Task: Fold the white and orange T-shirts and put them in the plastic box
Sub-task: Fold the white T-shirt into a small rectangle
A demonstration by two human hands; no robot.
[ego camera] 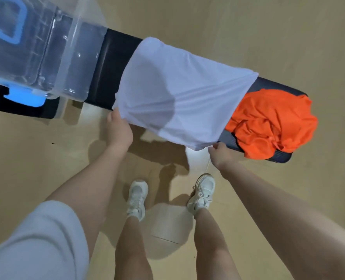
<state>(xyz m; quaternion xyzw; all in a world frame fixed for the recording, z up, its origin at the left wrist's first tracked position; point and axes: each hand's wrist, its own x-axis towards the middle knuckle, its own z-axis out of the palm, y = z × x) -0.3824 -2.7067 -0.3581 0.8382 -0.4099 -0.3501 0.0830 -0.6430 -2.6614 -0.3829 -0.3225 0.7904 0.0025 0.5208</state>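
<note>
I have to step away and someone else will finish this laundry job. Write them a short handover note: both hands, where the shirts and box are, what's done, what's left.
Left hand grips the near left edge of the white T-shirt; right hand pinches its near right corner.
The white T-shirt is spread across the black bench, its near edge off the bench in the hands.
The orange T-shirt lies crumpled at the bench's right end, untouched, partly under the white one's edge.
The plastic box sits at the left end, with no shirt in it.
Done: white shirt laid out.
Left: fold the white one, fold the orange one, put both in the box.
</note>
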